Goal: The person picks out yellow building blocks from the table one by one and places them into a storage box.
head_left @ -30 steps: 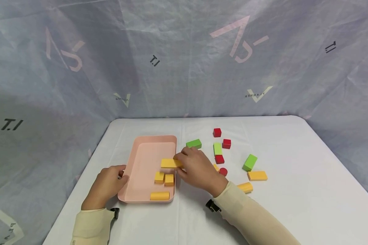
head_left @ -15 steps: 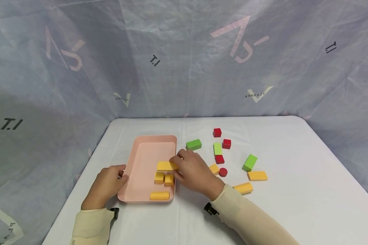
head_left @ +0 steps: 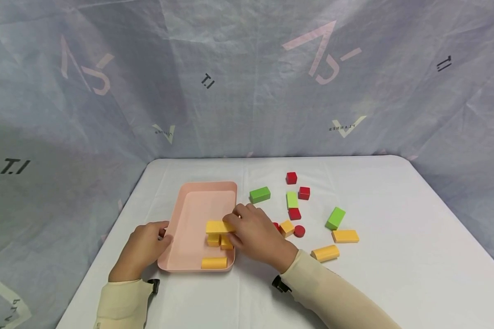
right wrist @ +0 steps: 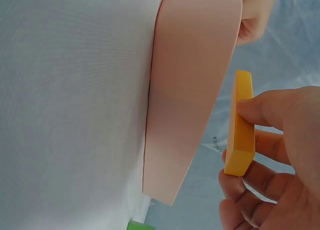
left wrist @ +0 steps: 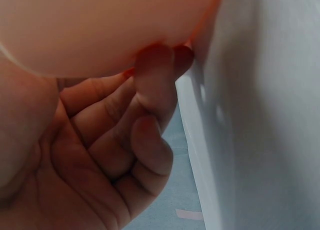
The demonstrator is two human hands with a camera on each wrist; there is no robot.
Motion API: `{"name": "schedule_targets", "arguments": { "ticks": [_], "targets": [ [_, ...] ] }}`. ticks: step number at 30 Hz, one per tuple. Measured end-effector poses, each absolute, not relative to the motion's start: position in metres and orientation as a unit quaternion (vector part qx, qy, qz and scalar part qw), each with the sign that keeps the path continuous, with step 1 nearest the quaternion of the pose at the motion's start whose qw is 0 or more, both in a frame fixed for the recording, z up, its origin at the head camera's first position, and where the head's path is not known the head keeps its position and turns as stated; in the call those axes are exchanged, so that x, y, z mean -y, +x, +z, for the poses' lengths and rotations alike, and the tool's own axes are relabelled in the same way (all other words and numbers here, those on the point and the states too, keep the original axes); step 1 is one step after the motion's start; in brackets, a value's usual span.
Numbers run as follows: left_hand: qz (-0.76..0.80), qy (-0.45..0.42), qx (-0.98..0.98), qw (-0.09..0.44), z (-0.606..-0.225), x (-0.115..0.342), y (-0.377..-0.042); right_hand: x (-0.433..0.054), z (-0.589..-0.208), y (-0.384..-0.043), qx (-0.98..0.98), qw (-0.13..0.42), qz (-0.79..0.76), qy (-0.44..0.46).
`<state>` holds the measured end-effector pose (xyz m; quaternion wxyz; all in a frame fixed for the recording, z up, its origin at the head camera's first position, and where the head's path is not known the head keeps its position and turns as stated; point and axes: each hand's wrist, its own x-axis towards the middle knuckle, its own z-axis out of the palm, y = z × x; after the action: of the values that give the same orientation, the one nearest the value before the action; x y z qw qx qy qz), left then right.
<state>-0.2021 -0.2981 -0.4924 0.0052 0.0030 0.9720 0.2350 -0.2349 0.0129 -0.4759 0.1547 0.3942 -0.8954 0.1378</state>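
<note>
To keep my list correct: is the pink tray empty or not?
Not empty: the pink tray holds two yellow cubes and a yellow cylinder; the right hand holds a flat yellow block above it.

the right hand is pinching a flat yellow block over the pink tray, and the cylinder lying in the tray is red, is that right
Not quite: the cylinder lying in the tray is yellow, as the head view shows. The right hand is pinching a flat yellow block over the pink tray.

Tabletop (head_left: 416,256) is covered in white cloth (head_left: 378,192); enclosed behind and at both sides by creased grey-blue sheeting (head_left: 247,114), printed in pink, black and pale yellow.
</note>
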Motion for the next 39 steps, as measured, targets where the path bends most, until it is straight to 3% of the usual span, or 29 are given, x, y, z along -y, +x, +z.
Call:
{"name": "schedule_targets", "arguments": {
  "ticks": [39],
  "targets": [
    [0.237,-0.012,-0.971,0.013,-0.492,0.297,-0.203,-0.003,-0.485,-0.229,0.889,0.15,0.138,0.411]
  ]
}}
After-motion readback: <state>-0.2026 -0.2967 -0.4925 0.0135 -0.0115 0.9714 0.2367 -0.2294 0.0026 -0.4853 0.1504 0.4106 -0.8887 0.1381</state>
